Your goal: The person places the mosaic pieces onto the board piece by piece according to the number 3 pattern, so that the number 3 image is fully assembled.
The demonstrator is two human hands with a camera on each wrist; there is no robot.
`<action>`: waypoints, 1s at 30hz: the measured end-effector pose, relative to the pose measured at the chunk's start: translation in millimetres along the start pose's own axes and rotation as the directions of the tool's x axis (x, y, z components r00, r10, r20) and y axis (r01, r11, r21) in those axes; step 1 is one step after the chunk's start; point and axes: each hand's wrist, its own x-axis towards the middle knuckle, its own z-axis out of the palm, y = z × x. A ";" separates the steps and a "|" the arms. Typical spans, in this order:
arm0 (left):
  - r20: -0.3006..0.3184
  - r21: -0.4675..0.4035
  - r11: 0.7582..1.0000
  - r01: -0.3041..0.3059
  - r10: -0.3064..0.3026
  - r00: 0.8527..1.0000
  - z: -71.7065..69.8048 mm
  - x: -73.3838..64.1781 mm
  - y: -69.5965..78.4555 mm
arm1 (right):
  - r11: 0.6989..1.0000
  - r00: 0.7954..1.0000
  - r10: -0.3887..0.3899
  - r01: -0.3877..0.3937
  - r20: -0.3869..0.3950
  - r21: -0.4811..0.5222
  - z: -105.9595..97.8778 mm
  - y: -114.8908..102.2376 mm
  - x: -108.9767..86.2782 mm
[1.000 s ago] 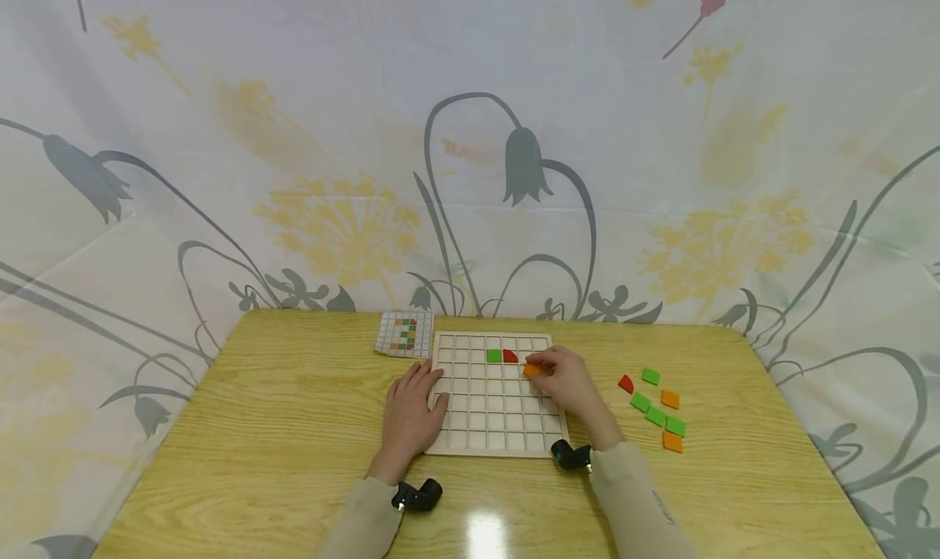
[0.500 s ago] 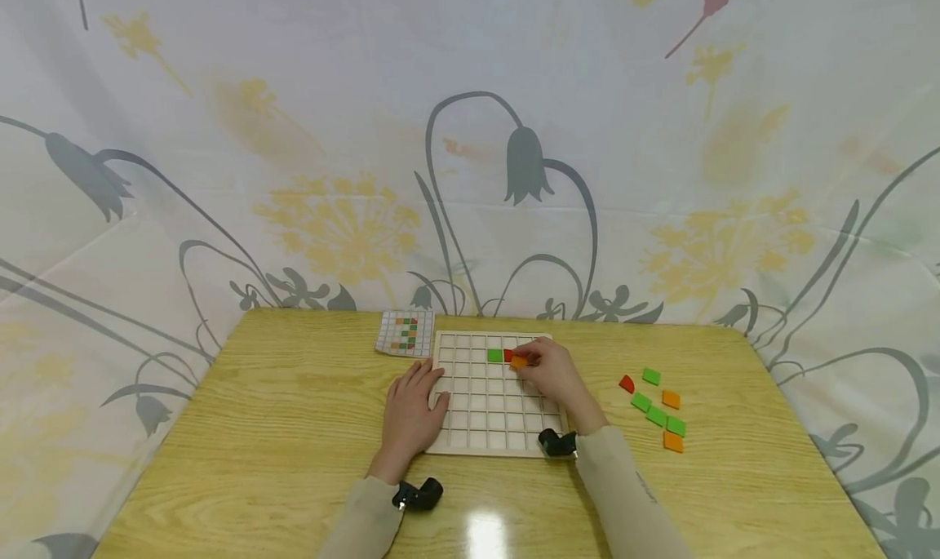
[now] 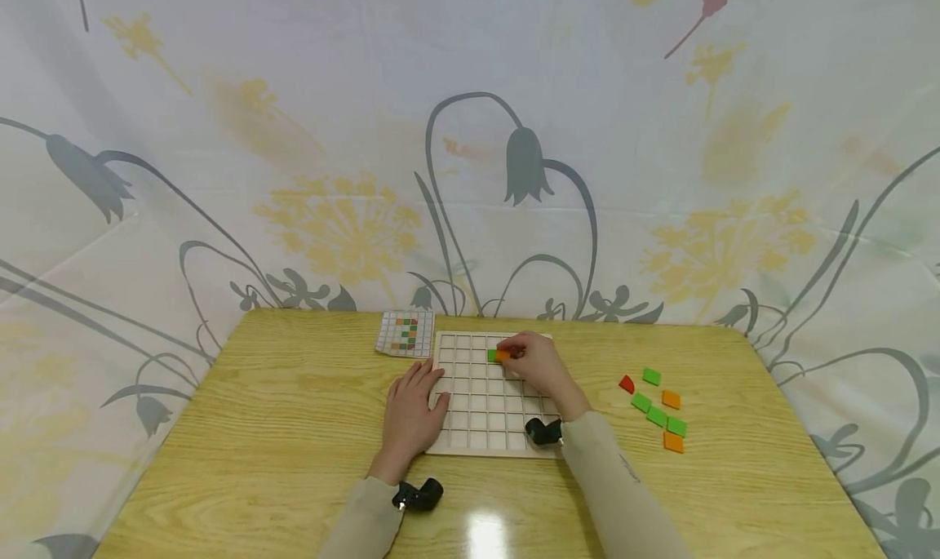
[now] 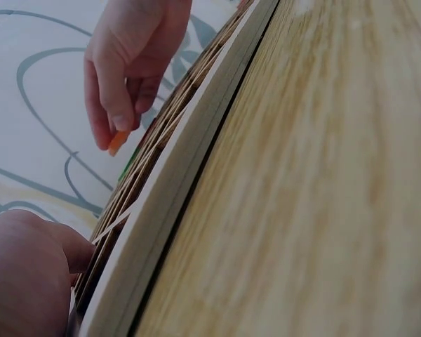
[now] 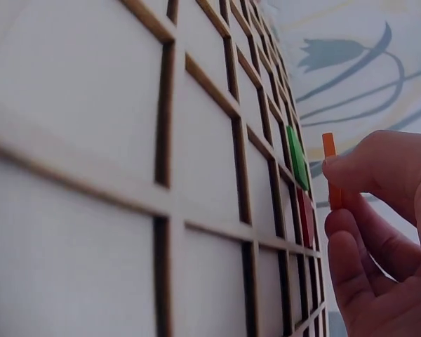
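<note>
My right hand pinches a square orange tile between thumb and fingers, held just above the upper rows of a pale wooden grid board. In the right wrist view the orange tile stands clear of the board. A green tile lies in a cell there, with a red tile in the cell beside it; the head view hides the red one behind the right hand and the orange tile. My left hand rests along the board's left edge, fingers extended and thumb over the rim.
A card printed with a coloured grid pattern lies past the board's upper left corner. Loose on the table at right are a red quarter-round tile, several green tiles and two orange tiles. A patterned curtain hangs behind.
The right hand has moved left across the board with the orange tile, from right of the red tile to over it, beside the green one. My left hand has stayed put.
</note>
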 end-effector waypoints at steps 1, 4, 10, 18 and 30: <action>0.001 0.001 1.000 -0.001 0.001 1.000 -0.5 -0.2 0.2 | 1.000 1.000 -0.001 0.001 0.001 0.004 1.0 -1.1 1.1; 0.002 0.004 1.000 -0.003 0.003 1.000 -0.8 -0.3 0.3 | 1.000 1.000 -0.021 0.021 -0.001 0.001 4.6 -4.5 4.8; 0.000 0.006 1.000 -0.003 0.003 1.000 -2.1 -0.2 1.1 | 0.998 0.999 -0.052 0.053 0.006 -0.022 13.3 -11.5 10.1; -0.017 0.009 1.000 -0.016 0.016 1.000 -1.7 -0.3 1.7 | 1.000 1.000 -0.010 0.010 0.019 -0.007 24.8 -17.2 14.3; -0.014 0.022 1.000 -0.016 0.017 1.000 0.1 0.5 -0.3 | 0.995 0.997 0.070 -0.071 0.012 0.075 35.2 -10.7 15.5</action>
